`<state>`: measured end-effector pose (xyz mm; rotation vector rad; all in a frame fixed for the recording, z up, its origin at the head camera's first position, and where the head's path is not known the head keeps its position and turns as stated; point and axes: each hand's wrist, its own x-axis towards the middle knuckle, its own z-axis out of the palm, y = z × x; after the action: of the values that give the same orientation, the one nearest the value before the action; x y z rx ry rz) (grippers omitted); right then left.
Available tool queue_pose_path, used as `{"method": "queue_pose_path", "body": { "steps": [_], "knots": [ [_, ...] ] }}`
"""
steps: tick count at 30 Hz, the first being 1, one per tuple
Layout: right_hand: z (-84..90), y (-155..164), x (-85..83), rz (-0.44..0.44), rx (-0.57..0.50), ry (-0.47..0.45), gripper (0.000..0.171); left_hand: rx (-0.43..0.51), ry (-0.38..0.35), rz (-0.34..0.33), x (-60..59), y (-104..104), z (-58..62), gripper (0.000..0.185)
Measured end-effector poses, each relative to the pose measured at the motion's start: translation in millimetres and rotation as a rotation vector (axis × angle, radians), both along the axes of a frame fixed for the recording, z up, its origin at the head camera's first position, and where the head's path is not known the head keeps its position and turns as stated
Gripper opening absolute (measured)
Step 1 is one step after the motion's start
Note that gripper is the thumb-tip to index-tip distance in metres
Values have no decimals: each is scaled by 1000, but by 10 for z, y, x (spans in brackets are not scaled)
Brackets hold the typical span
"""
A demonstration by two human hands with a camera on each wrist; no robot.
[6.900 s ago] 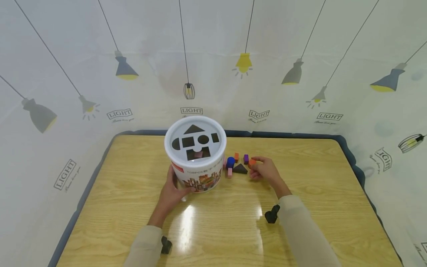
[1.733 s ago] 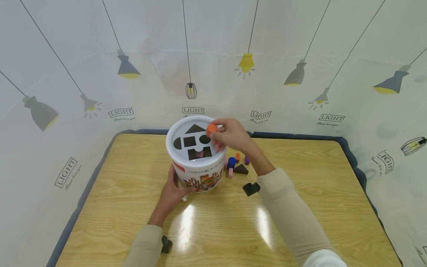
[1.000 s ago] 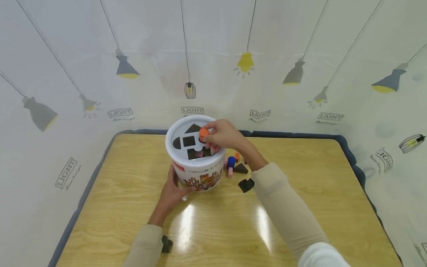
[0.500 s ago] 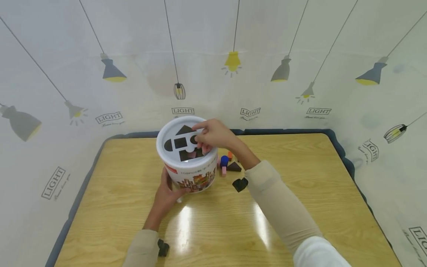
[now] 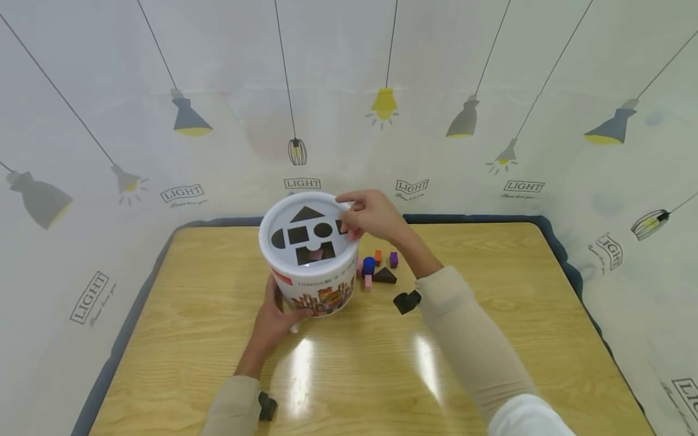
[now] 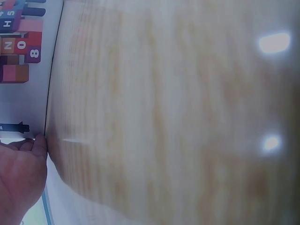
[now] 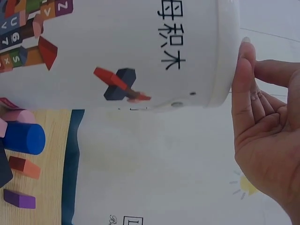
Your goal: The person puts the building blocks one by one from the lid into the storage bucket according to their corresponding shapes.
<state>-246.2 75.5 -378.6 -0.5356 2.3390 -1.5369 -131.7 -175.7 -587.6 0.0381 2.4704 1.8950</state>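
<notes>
A white printed bucket stands on the table, its lid cut with triangle, half-round, square, round and rectangular holes. My left hand grips the bucket's lower left side, thumb at the front and fingers around the side. Over the lid's right edge is my right hand, fingers loosely bent and holding nothing. On the table right of the bucket lie a blue cylinder, a dark triangular block, a pink block, an orange block and a purple block. Something pink shows in the lid's front hole.
The wooden table has a dark blue edge at the back. Behind it hangs a pale wall covering printed with lamps. A pink cylinder lies beside the bucket. Black camera mounts sit on both wrists.
My right hand held an orange cylinder over the round hole a second ago. That cylinder is now out of sight, and the hand has moved right. The left hand keeps its grip.
</notes>
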Motion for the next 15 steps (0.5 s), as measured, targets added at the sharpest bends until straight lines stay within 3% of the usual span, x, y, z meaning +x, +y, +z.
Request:
{"method": "queue_pose_path", "body": {
  "steps": [15],
  "knots": [
    [-133,327,-75,-113,-18,-62,41,-39,-9,10,-4,-4,-3,120]
  ]
}}
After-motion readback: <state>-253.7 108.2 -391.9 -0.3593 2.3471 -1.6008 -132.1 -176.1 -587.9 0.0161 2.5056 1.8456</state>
